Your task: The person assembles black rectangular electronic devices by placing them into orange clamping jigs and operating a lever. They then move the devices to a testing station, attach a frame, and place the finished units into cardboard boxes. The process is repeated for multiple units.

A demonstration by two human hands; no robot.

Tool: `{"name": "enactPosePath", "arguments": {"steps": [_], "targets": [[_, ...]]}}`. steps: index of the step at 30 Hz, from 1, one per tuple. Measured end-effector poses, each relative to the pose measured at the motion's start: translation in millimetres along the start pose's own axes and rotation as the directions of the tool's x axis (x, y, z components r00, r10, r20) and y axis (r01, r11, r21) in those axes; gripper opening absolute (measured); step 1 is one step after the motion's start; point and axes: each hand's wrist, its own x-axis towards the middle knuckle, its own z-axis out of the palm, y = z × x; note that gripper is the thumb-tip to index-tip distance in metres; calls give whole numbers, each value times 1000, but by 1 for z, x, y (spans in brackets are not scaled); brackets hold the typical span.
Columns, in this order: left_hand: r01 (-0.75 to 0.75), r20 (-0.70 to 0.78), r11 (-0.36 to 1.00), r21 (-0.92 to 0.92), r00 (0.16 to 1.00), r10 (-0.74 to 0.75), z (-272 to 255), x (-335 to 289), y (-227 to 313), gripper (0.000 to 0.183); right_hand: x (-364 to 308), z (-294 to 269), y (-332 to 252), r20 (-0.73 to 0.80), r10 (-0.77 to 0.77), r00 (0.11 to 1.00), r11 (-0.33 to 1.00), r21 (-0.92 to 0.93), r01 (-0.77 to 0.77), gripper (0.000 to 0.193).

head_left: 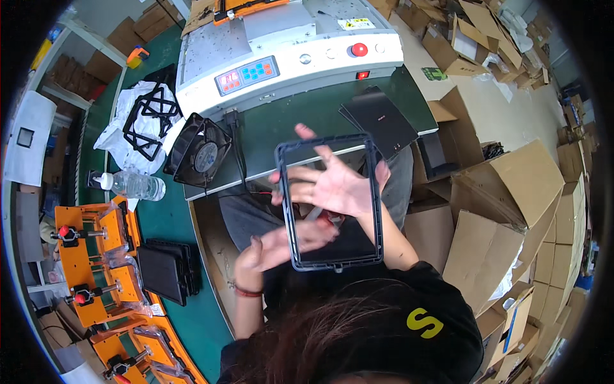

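My right hand (342, 189), splayed, and my left hand (288, 246), nearly flat, sit behind the rectangular black frame (376, 203), nearer me than the table (272, 121), fingers spread perhaps to support it unpinched; I can't tell where they bear

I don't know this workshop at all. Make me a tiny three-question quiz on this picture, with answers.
1. What colour is the wristband near the left hand? A: blue; B: red; C: white.
2. True or false: the machine's round red button sits left of its keypad panel.
3. Fill in: the right hand shows through the opening of a black rectangular ____.

Key:
1. B
2. False; it sits to the right.
3. frame
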Motion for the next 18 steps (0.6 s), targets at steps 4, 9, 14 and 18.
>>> {"name": "enactPosePath", "arguments": {"steps": [4,9,14,18], "targets": [[-117,162,882,-457,964,212,14,40,-54,142,-1,-5,20,50,135,990,983,-130,-128,139],[-79,275,745,-662,900,339,11,70,-66,153,-32,8,-12,-164,29,986,887,-451,-102,132],[-153,171,822,-548,942,290,-6,49,-60,160,-75,-7,-82,-138,-657,741,-712,-208,-671,76],[-257,73,784,-565,931,358,-11,46,-60,160,-89,-15,-99,-334,-604,724,-667,-286,-688,73]]}}
